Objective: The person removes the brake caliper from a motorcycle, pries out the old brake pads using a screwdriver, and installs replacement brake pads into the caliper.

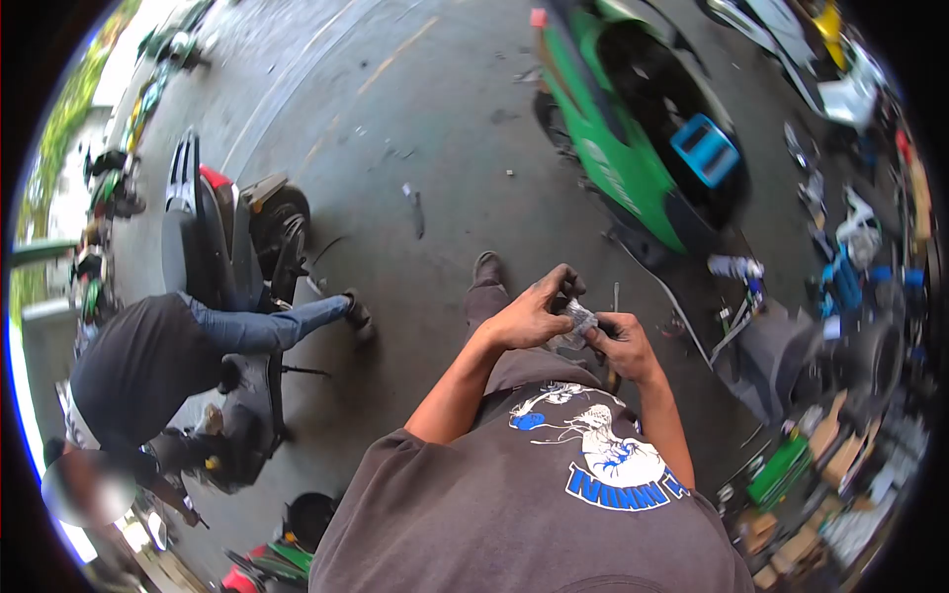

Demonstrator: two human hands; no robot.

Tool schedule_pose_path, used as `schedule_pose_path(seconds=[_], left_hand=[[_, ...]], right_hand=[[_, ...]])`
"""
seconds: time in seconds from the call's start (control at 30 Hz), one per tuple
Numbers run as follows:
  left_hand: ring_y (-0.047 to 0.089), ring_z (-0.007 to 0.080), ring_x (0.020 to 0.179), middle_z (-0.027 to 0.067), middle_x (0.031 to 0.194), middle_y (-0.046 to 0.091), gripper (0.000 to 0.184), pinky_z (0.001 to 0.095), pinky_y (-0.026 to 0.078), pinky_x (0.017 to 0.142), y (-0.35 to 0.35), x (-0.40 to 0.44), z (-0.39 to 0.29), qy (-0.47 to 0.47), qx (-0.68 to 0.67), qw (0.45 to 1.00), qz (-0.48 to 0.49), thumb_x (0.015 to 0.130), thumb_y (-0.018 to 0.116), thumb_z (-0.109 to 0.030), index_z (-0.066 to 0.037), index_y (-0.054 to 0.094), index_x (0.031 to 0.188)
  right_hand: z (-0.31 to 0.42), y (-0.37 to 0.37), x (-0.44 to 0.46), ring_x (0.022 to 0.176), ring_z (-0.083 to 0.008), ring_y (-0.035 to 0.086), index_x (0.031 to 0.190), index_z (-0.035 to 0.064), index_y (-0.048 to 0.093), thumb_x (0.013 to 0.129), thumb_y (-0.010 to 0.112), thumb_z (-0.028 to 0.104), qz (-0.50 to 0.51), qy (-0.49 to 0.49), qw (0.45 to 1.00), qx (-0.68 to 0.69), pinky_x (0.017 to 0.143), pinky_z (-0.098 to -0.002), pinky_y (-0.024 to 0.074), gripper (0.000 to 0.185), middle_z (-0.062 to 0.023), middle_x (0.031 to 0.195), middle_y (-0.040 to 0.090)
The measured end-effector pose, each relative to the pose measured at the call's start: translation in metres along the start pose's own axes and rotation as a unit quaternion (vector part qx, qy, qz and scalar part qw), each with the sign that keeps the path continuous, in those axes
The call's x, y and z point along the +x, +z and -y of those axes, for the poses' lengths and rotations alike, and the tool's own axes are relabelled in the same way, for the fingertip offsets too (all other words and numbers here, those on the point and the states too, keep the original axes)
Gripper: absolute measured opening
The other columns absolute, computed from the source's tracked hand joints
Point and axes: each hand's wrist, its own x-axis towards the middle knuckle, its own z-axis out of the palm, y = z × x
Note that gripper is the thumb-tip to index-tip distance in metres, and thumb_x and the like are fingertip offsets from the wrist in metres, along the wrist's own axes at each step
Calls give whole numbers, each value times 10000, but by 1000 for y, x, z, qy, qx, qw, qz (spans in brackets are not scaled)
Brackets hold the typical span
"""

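A small, crumpled clear plastic bag (579,318) is held in front of my body, between both hands. My left hand (535,313) pinches it from the left, with dark-smudged fingers bent over its top. On the other side, my right hand (626,346) grips its lower right part, thumb and fingers pressed together. What the bag contains is too small to make out. Just beyond my right hand, a thin metal rod (616,296) shows against the floor.
A green scooter (633,138) with a blue tray (705,150) in its open body stands ahead right. To the left, a person in a dark shirt (148,371) bends over a dark scooter (213,232). Boxes, tools and parts (781,474) crowd the right. A dark strip (416,212) lies on the floor.
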Motion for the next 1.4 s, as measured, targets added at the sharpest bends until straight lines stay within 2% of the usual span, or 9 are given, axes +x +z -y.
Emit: schedule_pose_path(seconds=[0.17,0.4,0.53,0.8,1.0,1.1,1.27,1.33,1.4], left_hand=[[503,140,987,77,1029,535,502,283,435,853,-141,30,-5,-10,-12,997,-70,649,604,6,-8,472,1133],[531,88,788,15,878,580,295,246,449,681,-237,130,-49,85,-126,987,-60,715,636,-20,-37,582,1004],[571,138,886,48,928,597,375,293,489,772,-289,181,-94,139,89,984,-67,708,815,-124,-8,621,1007],[586,101,721,66,811,654,64,244,484,693,-373,278,-159,103,47,991,-70,819,664,25,17,601,815],[513,91,646,28,777,548,88,223,418,557,-400,357,-175,-52,-258,961,82,932,501,-46,-68,467,854],[525,122,655,47,818,552,35,249,438,571,-400,411,-165,-160,-30,974,159,914,493,-31,-56,507,894],[583,167,768,62,899,599,249,304,477,672,-440,491,-21,-74,288,853,430,957,506,-242,-27,509,1081],[606,247,894,99,951,632,372,398,471,758,-496,493,64,31,437,711,551,950,494,-294,-17,498,1198],[618,314,986,148,1033,649,331,500,465,813,-595,466,81,203,609,263,720,898,514,-237,-39,566,1158]], right_hand=[[30,14,173,571,-47,412,791,-11,639,880,642,190,163,55,985,-35,500,-241,341,220,45,610,491],[83,5,306,681,-38,500,898,-35,636,917,581,186,-4,-30,998,48,596,-210,396,229,7,752,601],[87,-4,358,646,-47,460,883,-17,625,933,571,202,-167,-35,985,17,575,-224,386,230,27,696,545],[111,-43,469,677,-49,482,951,6,630,915,623,230,-59,-80,973,209,604,-237,407,227,38,735,567],[125,-44,471,717,-29,497,890,17,622,898,648,196,-259,-179,905,286,650,-217,410,181,43,748,582],[90,-20,460,707,-59,552,900,14,611,869,636,128,-346,-110,858,363,661,-247,460,120,-1,777,605],[98,97,485,654,-68,538,877,31,600,900,625,210,-647,-31,575,499,578,-247,451,183,10,721,568],[101,137,498,673,-93,569,942,1,601,889,616,175,-698,17,469,541,587,-264,476,183,-22,744,583],[93,182,536,636,-102,566,916,-4,604,901,596,234,-743,102,429,504,576,-278,483,239,-39,741,575]])
